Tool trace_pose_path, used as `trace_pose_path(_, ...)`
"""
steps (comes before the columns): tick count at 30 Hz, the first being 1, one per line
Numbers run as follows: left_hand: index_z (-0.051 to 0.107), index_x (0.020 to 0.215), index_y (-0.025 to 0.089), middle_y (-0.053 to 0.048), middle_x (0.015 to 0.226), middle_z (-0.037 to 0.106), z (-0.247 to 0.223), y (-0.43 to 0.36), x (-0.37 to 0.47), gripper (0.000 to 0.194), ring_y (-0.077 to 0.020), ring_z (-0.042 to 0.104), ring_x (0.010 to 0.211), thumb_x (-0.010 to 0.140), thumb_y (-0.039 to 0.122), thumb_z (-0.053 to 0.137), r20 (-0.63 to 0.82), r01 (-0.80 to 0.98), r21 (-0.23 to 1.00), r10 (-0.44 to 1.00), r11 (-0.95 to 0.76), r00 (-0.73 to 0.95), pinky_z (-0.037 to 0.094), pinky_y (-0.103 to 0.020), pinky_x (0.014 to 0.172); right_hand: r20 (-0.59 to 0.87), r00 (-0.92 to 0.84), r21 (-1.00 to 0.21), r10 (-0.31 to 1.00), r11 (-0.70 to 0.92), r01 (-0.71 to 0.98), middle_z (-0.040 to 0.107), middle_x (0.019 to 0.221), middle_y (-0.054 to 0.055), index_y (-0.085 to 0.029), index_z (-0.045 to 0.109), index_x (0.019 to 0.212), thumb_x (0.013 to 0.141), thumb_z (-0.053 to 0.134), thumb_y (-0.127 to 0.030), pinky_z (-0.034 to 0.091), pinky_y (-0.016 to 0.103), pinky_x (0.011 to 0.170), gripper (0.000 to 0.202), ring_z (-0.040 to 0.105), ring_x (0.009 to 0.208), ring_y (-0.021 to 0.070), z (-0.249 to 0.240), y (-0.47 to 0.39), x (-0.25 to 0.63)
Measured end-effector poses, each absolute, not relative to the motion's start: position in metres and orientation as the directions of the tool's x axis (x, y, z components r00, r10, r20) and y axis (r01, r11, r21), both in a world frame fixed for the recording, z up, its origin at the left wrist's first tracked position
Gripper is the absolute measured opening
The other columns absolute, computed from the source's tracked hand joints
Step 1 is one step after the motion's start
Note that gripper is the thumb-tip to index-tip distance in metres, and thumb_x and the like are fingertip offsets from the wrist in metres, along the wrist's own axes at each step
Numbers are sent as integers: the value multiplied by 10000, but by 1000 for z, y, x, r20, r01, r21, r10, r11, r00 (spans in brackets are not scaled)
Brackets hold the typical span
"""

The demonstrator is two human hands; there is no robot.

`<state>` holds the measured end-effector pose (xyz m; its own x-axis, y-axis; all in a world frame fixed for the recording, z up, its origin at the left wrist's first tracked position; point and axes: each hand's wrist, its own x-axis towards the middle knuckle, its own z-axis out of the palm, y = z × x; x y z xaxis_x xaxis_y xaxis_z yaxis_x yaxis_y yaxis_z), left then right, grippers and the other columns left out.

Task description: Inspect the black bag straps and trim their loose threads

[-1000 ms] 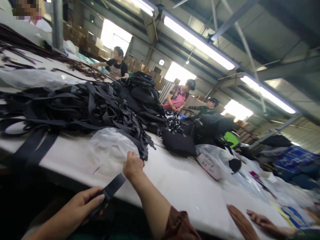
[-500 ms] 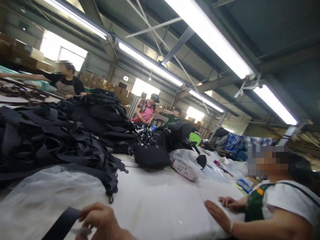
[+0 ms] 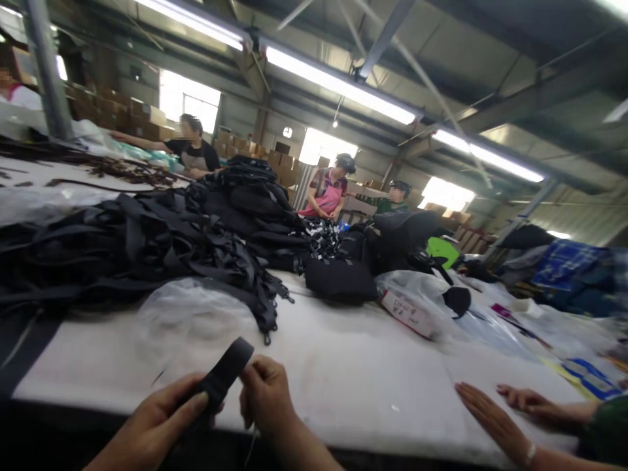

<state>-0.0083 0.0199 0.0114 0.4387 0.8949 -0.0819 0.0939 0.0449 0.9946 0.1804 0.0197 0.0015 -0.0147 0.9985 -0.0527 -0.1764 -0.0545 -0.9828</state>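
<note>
My left hand [image 3: 157, 418] grips a short black webbing strap [image 3: 224, 373] near the front edge of the white table [image 3: 363, 386]. My right hand [image 3: 267, 396] pinches the same strap just below its upper end. Behind my hands lies a crumpled clear plastic bag [image 3: 181, 320]. A big heap of black straps [image 3: 137, 255] covers the table's left half.
A co-worker's two hands [image 3: 500, 415] rest flat on the table at the right. Black bags [image 3: 338, 278] and plastic-wrapped goods [image 3: 417, 304] lie in the middle and far right. Three other people work at the back, by stacked cardboard boxes.
The view swung right, then back left. My right hand left the plastic bag and came to the strap; both hands now hold it.
</note>
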Motion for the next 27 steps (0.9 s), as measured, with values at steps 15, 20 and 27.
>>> trace_pose_path(15,629,1068,178,-57,952,711,21,13,1,341,-228,663,870,953,491,560,-64,75,997,751,19,658,531,-307,782,-92,-128,-949,987,-126,-288,473,412,-69,-162,588,672,775,744,-570,199,186,320,450,326,313,46,-12,-8,191)
trace_pose_path(20,610,1118,185,-47,929,714,10,13,-5,371,-218,664,838,917,497,619,-81,24,996,779,84,622,541,-314,775,-100,-268,-936,958,-182,-300,568,559,-54,-169,626,854,744,784,-550,296,176,393,426,421,407,57,-15,-8,196)
trace_pose_path(27,647,1077,164,-26,845,657,8,19,-19,377,-189,619,779,913,502,623,-75,64,997,797,46,600,509,-274,706,-141,-79,-987,987,-146,-68,569,503,-47,-164,579,765,771,732,-478,266,175,364,349,393,356,54,-9,-9,198)
